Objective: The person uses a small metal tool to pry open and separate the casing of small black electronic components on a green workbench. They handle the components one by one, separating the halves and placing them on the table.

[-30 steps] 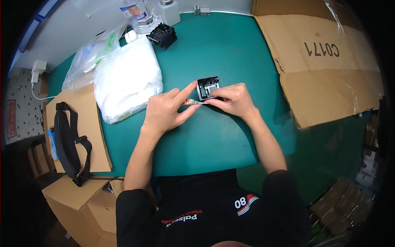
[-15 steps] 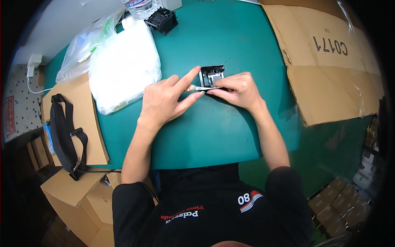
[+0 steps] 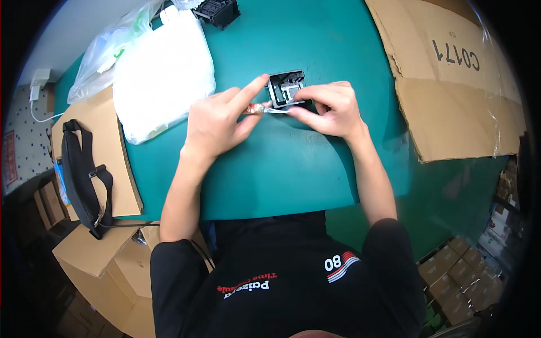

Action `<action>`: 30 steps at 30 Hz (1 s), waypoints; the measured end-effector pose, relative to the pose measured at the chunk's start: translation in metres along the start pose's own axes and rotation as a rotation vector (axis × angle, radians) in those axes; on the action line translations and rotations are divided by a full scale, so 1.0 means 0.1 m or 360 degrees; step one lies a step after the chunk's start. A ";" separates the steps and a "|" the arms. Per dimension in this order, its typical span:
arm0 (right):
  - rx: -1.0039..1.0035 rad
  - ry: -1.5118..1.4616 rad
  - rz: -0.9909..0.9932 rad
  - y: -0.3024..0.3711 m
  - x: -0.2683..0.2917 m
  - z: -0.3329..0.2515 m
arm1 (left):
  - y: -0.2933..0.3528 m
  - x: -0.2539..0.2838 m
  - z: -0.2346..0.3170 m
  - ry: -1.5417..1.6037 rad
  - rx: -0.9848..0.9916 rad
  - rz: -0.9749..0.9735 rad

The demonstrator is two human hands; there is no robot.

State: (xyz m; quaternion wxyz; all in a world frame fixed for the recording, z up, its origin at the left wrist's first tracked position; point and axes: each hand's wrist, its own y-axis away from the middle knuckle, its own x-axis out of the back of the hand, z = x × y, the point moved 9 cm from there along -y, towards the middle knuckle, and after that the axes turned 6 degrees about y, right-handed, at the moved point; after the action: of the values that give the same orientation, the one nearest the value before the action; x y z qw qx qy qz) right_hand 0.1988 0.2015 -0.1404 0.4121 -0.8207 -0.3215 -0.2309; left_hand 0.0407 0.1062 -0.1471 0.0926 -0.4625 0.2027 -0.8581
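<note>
A small open black plastic housing (image 3: 272, 90) with pale and metallic parts inside lies on the green table. My left hand (image 3: 217, 121) has its index finger stretched to the housing's upper left corner. Its other fingers and thumb are closed around a slim tool-like piece with a reddish, shiny body (image 3: 255, 109) and a pale narrow end; its exact kind I cannot make out. That pale end runs along the housing's near side. My right hand (image 3: 333, 110) grips the near right edge, index finger at the inside and thumb below, beside the pale tip.
A white plastic bag (image 3: 163, 79) and a clear bag (image 3: 107, 56) lie to the left. Beyond them sits another black plastic part (image 3: 218, 12). A black belt bag (image 3: 84, 174) rests on cardboard at the left. On the right is a large cardboard box (image 3: 451, 107).
The whole scene has shifted slightly upward in the picture. My right index finger and thumb are farther apart, and more of the housing's inside shows. The reddish piece is more visible beside my left hand.
</note>
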 end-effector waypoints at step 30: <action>0.0404 -0.1827 -0.0175 -0.16 0.96 -2.47 | 0.10 0.12 -0.08 -0.0082 -0.0082 0.0291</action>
State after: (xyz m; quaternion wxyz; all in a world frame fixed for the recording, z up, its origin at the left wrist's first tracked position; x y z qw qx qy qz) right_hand 0.2248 0.0375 0.0672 0.2546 -0.7407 -0.5603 0.2696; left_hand 0.0269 0.0949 -0.1462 0.1638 -0.4661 0.2636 -0.8285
